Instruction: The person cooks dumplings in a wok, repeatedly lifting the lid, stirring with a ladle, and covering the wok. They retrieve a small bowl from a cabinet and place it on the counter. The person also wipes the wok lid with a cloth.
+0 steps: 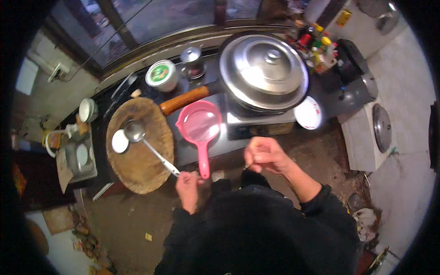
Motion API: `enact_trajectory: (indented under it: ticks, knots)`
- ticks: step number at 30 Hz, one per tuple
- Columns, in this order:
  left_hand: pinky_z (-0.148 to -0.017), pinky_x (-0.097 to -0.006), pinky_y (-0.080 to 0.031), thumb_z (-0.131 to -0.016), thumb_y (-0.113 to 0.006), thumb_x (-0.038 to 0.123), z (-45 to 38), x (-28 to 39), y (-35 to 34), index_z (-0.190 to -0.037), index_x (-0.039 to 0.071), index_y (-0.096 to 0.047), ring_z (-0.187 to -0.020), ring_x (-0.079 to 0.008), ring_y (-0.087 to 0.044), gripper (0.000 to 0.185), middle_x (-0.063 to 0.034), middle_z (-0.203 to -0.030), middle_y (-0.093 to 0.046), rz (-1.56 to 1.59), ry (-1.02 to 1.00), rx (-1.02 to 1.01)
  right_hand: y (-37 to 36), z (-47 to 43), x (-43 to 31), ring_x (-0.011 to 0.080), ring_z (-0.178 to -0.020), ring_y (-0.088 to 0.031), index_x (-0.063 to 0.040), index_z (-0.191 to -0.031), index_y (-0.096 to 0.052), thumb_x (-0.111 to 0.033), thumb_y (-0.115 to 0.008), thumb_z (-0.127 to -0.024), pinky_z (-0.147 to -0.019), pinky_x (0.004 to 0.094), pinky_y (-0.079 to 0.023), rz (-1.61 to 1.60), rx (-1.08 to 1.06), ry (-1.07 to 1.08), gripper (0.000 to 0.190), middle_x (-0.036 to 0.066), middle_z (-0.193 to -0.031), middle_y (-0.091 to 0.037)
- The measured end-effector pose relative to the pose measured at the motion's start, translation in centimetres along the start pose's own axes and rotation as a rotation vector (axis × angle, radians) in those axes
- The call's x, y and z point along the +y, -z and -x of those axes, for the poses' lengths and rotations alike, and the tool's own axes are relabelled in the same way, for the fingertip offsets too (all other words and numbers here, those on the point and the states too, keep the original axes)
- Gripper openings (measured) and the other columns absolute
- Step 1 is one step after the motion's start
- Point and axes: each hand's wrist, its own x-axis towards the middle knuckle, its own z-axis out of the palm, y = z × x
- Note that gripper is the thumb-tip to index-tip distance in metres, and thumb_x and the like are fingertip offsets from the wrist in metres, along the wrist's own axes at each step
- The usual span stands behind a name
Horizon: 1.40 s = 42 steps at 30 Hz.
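Note:
My left hand (188, 187) grips the handle end of a metal ladle (156, 154), whose bowl rests over a round wooden chopping board (147, 172). Beside the bowl, a small white disc, perhaps a lid (120, 141), lies on the board. A pink plastic dipper (203, 151) sits just right of the board, its handle pointing towards me. My right hand (264, 156) is raised in front of the stove with the fingers curled; a small dark thing shows at the fingertips, too small to name. Beyond it, a large wok with a domed metal lid (254, 79) stands on the stove.
A wooden wok handle (185, 99) reaches left over the counter. Behind are a white tub (161, 76) and a glass jar with a metal top (193, 65). A white plate (308, 112) lies right of the stove, near several bottles (321, 48). A metal basin (82, 154) stands left.

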Motion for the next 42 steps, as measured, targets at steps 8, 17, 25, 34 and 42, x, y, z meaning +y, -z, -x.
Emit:
enact_trajectory:
  ticks: [8,17,25,34,42]
  knots:
    - [-0.082,-0.0299,-0.044,-0.091,-0.065,0.015,-5.1,-6.3,6.1,-0.097,0.001,-0.051,-0.088,-0.0167,-0.050,0.021,-0.0063,-0.095,-0.051,-0.300,-0.108,0.542,-2.8,-2.2,-3.6,0.0120,-0.060,-0.058,-0.006,-0.094,-0.055,-0.010,-0.070,-0.088,-0.056,0.0246,-0.048,-0.072,-0.256,0.067,0.017,0.013,-0.088,-0.066]
    - [-0.046,-0.0248,-0.040,-0.096,-0.063,0.029,-8.1,-3.5,6.4,-0.087,0.007,-0.063,-0.058,-0.0103,-0.054,0.024,0.0001,-0.074,-0.060,0.377,0.168,0.367,3.9,0.0,-7.3,0.0100,-0.079,-0.064,-0.007,-0.104,-0.062,-0.023,-0.067,-0.094,-0.064,0.0270,-0.053,0.691,0.074,0.023,0.020,0.002,-0.092,-0.067]
    - [-0.043,-0.0243,-0.034,-0.099,-0.058,0.031,-7.4,4.5,9.4,-0.093,0.010,-0.061,-0.050,-0.0095,-0.047,0.022,0.0028,-0.068,-0.055,0.351,-0.057,0.113,12.8,-4.5,-16.8,0.0236,-0.084,-0.067,-0.002,-0.100,-0.066,-0.027,-0.066,-0.087,-0.077,0.0364,-0.053,1.112,0.621,0.309,0.028,0.013,-0.089,-0.070]
    - [-0.045,-0.0246,-0.045,-0.100,-0.053,0.014,1.1,11.9,5.1,-0.103,0.008,-0.045,-0.052,-0.0104,-0.053,0.011,-0.0050,-0.083,-0.061,0.058,-0.386,0.336,13.7,-13.6,-18.4,0.0417,-0.098,-0.065,-0.002,-0.107,-0.063,-0.037,-0.067,-0.085,-0.083,0.0502,-0.052,1.854,0.622,0.399,0.041,0.025,-0.103,-0.066]
    - [-0.057,-0.0166,-0.037,-0.098,-0.053,0.006,5.0,16.2,1.1,-0.145,0.004,-0.045,-0.066,-0.0030,-0.046,0.047,-0.0042,-0.109,-0.061,-0.137,-0.516,0.160,13.9,-15.0,-20.1,0.0396,-0.092,-0.068,-0.003,-0.092,-0.071,-0.037,-0.071,-0.073,-0.083,0.0482,-0.054,1.851,0.646,0.304,0.039,0.025,-0.093,-0.070]
